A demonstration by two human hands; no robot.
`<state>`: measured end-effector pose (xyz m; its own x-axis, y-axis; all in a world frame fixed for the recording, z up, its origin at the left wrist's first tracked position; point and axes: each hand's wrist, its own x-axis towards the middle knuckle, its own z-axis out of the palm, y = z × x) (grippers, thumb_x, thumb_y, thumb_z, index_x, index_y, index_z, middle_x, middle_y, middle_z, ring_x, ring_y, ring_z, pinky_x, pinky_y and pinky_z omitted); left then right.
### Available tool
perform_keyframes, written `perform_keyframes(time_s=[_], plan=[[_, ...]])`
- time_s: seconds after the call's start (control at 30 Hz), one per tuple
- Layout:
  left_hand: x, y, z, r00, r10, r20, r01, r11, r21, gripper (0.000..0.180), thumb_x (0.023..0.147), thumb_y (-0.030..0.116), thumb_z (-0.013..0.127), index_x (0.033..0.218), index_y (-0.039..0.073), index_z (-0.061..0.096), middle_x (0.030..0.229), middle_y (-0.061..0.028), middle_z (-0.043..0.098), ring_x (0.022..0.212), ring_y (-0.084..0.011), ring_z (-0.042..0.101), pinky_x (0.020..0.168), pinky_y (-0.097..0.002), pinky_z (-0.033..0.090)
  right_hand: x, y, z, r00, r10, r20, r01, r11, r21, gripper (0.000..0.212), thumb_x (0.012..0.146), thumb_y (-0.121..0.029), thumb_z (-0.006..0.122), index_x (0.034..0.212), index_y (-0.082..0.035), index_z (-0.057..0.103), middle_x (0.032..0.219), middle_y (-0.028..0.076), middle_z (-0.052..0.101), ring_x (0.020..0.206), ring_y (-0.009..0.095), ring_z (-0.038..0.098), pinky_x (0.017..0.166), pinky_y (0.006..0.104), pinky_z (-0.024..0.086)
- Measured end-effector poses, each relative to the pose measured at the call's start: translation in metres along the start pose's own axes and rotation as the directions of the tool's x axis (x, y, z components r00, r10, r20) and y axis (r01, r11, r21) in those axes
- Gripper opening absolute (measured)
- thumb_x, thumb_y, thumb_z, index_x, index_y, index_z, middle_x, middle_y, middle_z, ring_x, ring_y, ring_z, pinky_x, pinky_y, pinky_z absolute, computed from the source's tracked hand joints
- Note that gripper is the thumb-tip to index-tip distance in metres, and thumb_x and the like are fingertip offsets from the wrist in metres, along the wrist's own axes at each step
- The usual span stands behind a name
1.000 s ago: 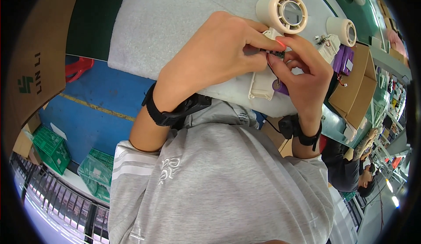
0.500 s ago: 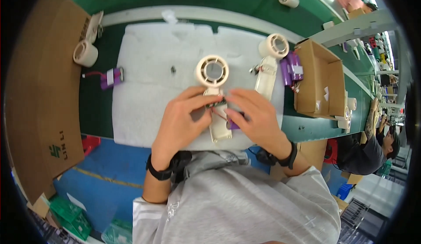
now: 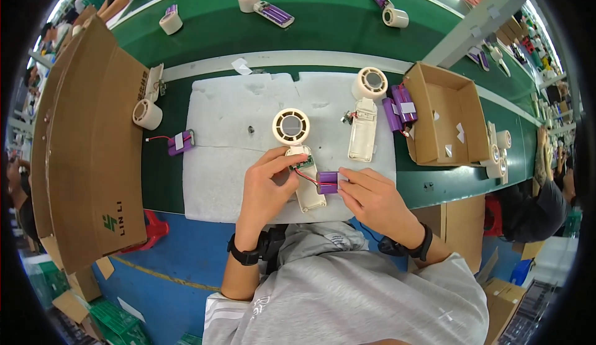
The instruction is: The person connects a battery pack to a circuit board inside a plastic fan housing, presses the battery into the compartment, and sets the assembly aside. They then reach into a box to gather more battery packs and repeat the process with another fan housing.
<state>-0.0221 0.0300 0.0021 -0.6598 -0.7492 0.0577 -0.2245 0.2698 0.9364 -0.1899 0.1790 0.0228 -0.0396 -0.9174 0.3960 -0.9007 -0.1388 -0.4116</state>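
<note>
A cream-white handheld fan housing (image 3: 291, 126) lies on the white foam sheet, its round slotted head pointing away from me and its open handle toward me. My left hand (image 3: 266, 185) pinches a small green circuit board (image 3: 302, 163) at the top of the handle. With thumb and fingertips, my right hand (image 3: 377, 197) grips a purple battery pack (image 3: 326, 182) just right of the handle. Red and dark wires run from the pack to the board. The board's edge under my left fingertips is hidden.
Another open fan housing (image 3: 362, 135) lies to the right, beside purple battery packs (image 3: 400, 110) and an open cardboard box (image 3: 452, 115). Further left are a wired battery pack (image 3: 180, 143), a fan housing (image 3: 148, 114) and a tall carton (image 3: 93, 140). More fans lie on the green conveyor (image 3: 329, 22).
My right hand has drawn back rightward from the board, with the battery pack now in its fingertips. My left hand stays at the board. The view has shifted, showing more of the conveyor.
</note>
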Motion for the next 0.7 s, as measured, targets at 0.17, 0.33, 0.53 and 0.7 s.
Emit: perform_keyframes(time_s=[0.17, 0.33, 0.53, 0.7], plan=[[-0.003, -0.008, 0.002, 1.000, -0.013, -0.022, 0.013, 1.000, -0.015, 0.033, 0.075, -0.002, 0.061, 0.105, 0.005, 0.072, 0.113, -0.0100, 0.065, 0.079, -0.0127, 0.060, 0.068, -0.0233, 0.048, 0.002, 0.000, 0.005, 0.998, -0.051, 0.036, 0.053, 0.997, -0.062, 0.012, 0.074, -0.003, 0.070, 0.084, 0.001, 0.067, 0.104, 0.014, 0.067, 0.075, 0.023, 0.063, 0.069, 0.0327, 0.053], [-0.003, -0.008, 0.002, 0.999, -0.031, 0.006, 0.031, 0.999, -0.020, 0.034, 0.074, -0.003, 0.061, 0.106, 0.005, 0.071, 0.113, -0.0100, 0.065, 0.077, -0.0116, 0.057, 0.068, -0.0233, 0.047, -0.001, 0.003, 0.006, 0.999, -0.022, 0.040, 0.023, 0.999, -0.043, 0.010, 0.075, -0.005, 0.068, 0.082, 0.001, 0.067, 0.102, 0.013, 0.068, 0.074, 0.024, 0.063, 0.071, 0.0326, 0.052], [-0.002, -0.013, 0.000, 0.999, -0.035, 0.015, 0.036, 0.999, -0.021, 0.035, 0.073, -0.003, 0.061, 0.106, 0.004, 0.071, 0.114, -0.0102, 0.065, 0.075, -0.0116, 0.056, 0.067, -0.0233, 0.047, 0.000, 0.006, 0.003, 1.000, 0.013, -0.002, -0.013, 0.990, 0.144, 0.010, 0.076, -0.007, 0.069, 0.080, 0.001, 0.066, 0.099, 0.011, 0.069, 0.075, 0.024, 0.063, 0.070, 0.0334, 0.052], [-0.004, -0.014, -0.003, 0.999, -0.043, 0.009, 0.044, 0.999, -0.031, 0.035, 0.073, -0.003, 0.061, 0.106, 0.004, 0.070, 0.114, -0.0100, 0.065, 0.075, -0.0113, 0.055, 0.067, -0.0232, 0.047, 0.000, 0.008, 0.004, 1.000, -0.013, 0.004, 0.012, 0.988, 0.155, 0.011, 0.076, -0.008, 0.070, 0.081, 0.002, 0.067, 0.102, 0.012, 0.069, 0.074, 0.025, 0.063, 0.071, 0.0341, 0.052]])
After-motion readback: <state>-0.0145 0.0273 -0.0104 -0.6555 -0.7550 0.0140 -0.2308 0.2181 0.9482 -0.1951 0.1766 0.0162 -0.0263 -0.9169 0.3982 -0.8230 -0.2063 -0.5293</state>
